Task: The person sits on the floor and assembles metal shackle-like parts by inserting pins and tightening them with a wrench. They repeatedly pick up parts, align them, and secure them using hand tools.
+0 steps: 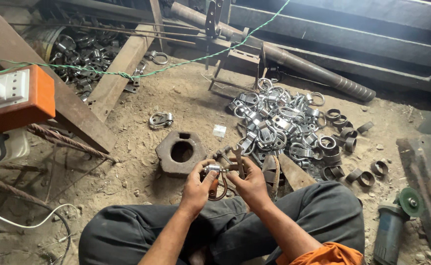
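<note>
- Left hand is closed around a small metal clamp held above the lap.
- Right hand pinches the same clamp from the other side.
- A heavy hexagonal block lies just beyond on the dirt.
- A pile of clamps spreads farther right.

Two hands; one heavy hex nut; one angle grinder; one clamp pile, uncountable.
</note>
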